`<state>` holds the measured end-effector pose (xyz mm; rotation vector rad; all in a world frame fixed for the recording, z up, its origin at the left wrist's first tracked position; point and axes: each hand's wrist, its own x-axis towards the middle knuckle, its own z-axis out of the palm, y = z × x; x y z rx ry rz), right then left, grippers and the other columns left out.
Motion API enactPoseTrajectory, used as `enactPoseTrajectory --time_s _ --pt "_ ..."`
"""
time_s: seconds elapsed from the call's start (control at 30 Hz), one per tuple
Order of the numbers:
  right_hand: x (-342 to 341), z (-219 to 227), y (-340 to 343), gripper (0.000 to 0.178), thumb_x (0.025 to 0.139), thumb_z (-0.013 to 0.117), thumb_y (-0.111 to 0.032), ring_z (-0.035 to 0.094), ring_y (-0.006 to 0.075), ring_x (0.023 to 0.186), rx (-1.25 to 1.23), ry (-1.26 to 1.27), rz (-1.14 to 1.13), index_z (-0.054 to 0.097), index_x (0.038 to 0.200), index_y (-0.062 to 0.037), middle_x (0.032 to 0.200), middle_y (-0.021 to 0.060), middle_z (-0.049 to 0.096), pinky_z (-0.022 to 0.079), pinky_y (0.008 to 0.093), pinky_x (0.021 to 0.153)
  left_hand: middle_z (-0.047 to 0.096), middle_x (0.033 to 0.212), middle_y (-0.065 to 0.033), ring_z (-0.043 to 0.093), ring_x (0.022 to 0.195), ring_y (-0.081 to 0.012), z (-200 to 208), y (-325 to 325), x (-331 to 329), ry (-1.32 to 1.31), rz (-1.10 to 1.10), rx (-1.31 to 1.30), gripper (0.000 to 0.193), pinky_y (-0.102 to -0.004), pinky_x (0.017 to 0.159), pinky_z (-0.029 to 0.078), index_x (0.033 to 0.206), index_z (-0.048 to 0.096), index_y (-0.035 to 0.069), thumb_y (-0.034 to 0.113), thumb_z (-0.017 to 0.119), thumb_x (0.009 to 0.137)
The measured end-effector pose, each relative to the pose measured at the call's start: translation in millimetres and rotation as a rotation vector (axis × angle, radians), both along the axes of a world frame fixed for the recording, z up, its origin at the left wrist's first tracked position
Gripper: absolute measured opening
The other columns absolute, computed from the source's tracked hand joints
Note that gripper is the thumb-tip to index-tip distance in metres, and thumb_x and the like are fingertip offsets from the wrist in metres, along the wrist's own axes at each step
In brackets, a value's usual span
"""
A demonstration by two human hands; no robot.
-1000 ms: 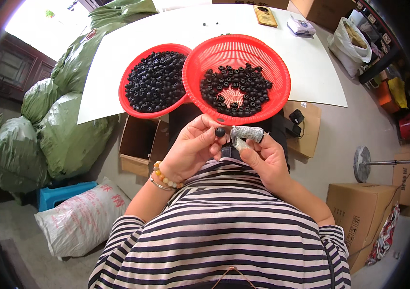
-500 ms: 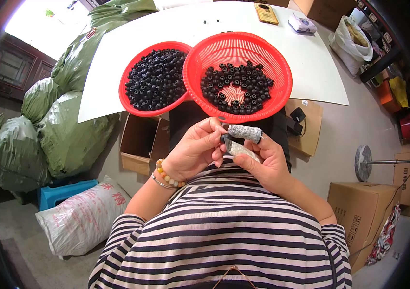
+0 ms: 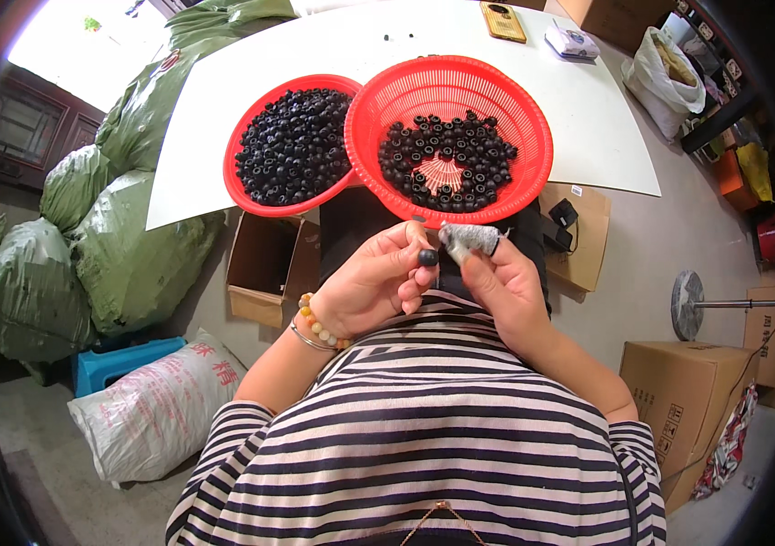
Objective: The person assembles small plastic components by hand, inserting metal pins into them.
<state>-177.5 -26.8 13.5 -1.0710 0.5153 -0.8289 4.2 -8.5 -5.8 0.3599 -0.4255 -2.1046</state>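
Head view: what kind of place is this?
Likely a home workshop or storeroom for piecework: red baskets of small black parts on a white table, stuffed green sacks, cardboard boxes on the floor.

Head-worn fisheye looks steeply down, close above the lap.

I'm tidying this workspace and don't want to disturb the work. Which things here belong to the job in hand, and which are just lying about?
In use:
left hand pinching a small black bead
right hand with grey-wrapped fingertips
two red baskets of black beads

Lying about:
green sacks
cardboard boxes
blue stool
white sack
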Motion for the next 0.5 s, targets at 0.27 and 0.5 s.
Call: enactPoseTrajectory --time_s 0.27,0.5 --pt "3.1 -0.4 -1.7 0.036 0.084 0.051 -0.007 0.051 0.0100 0.092 -0.018 -0.075 -0.003 0.038 0.117 -0.0002 0.105 0.0073 0.051 0.040 0.0241 0.082 0.051 0.074 -0.0046 0.048 0.053 -0.0062 3.9 2.2 -4.6 -0.125 -0.067 -0.008 0.009 -0.0207 0.051 0.048 0.086 0.046 0.006 0.015 0.049 0.086" --pt "6.4 -10.1 -5.0 0.037 0.084 0.053 -0.010 0.050 0.0101 0.095 0.043 -0.005 -0.055 0.039 0.117 -0.0001 0.106 0.0067 0.051 0.039 0.0234 0.083 0.053 0.072 -0.0055 0.051 0.055 -0.0079 8.7 0.5 5.6 -0.233 0.062 -0.113 0.010 -0.0203 0.047 0.047 0.085 0.046 0.005 0.014 0.050 0.085"
